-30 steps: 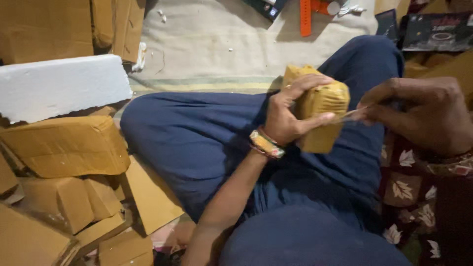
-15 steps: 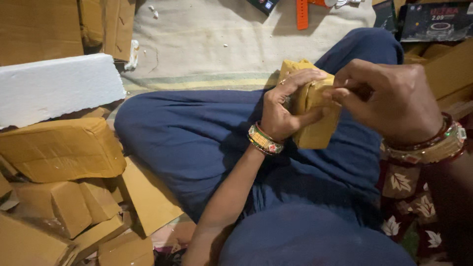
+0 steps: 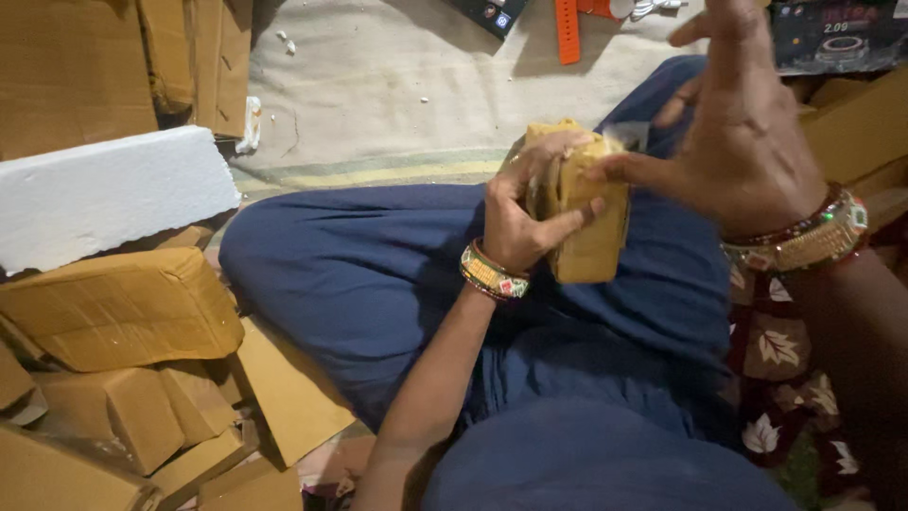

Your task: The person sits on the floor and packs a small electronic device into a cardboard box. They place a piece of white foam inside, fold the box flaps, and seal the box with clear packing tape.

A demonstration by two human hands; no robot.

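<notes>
My left hand point(image 3: 528, 216) grips a small tan parcel point(image 3: 594, 241) wrapped in brown tape and holds it upright above my blue-trousered lap point(image 3: 378, 284). A beaded bangle circles that wrist. My right hand point(image 3: 747, 142) is raised over the parcel with its fingers spread. One fingertip presses on the parcel's top edge, next to a scrap of clear tape point(image 3: 631, 133). A wide jewelled bangle sits on the right wrist.
A white foam block point(image 3: 118, 194) lies at the left over several tan taped parcels point(image 3: 113, 308) and loose cardboard point(image 3: 284, 388). Flat cardboard sheets point(image 3: 76, 66) stand at the top left. An orange strap point(image 3: 566, 30) and a dark box point(image 3: 837, 36) lie on the beige mat point(image 3: 378, 85).
My right hand has come in from the right, closed over the parcel's top, then lifted with its fingers spreading. My left hand has kept hold of the parcel.
</notes>
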